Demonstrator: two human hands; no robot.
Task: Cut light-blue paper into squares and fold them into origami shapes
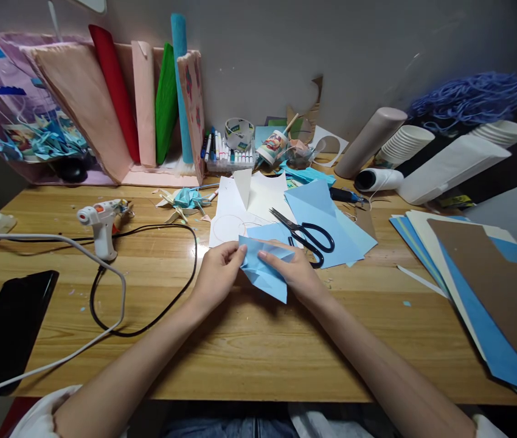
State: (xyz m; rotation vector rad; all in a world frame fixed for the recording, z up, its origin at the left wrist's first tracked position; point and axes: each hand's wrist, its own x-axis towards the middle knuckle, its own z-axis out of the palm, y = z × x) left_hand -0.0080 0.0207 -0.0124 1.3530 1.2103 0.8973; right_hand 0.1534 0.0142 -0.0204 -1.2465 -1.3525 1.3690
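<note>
A small light-blue sheet of paper (265,277) with several crease lines is held up between both hands over the table's middle. My left hand (219,271) pinches its upper left edge between thumb and finger. My right hand (297,274) grips the right side, with the thumb lying on the front of the paper and the other fingers behind it, mostly hidden. Just beyond my right hand, black-handled scissors (306,234) lie partly spread on light-blue sheets (322,213). White paper (229,210) with a drawn circle lies behind my left hand.
To the left are a white glue gun (101,225), its looping black cable (194,261), a white cable (124,292) and a black phone (10,322). Stacked coloured card (477,261) lies at right. Paper rolls, markers (231,152) and paper cups (404,145) line the wall.
</note>
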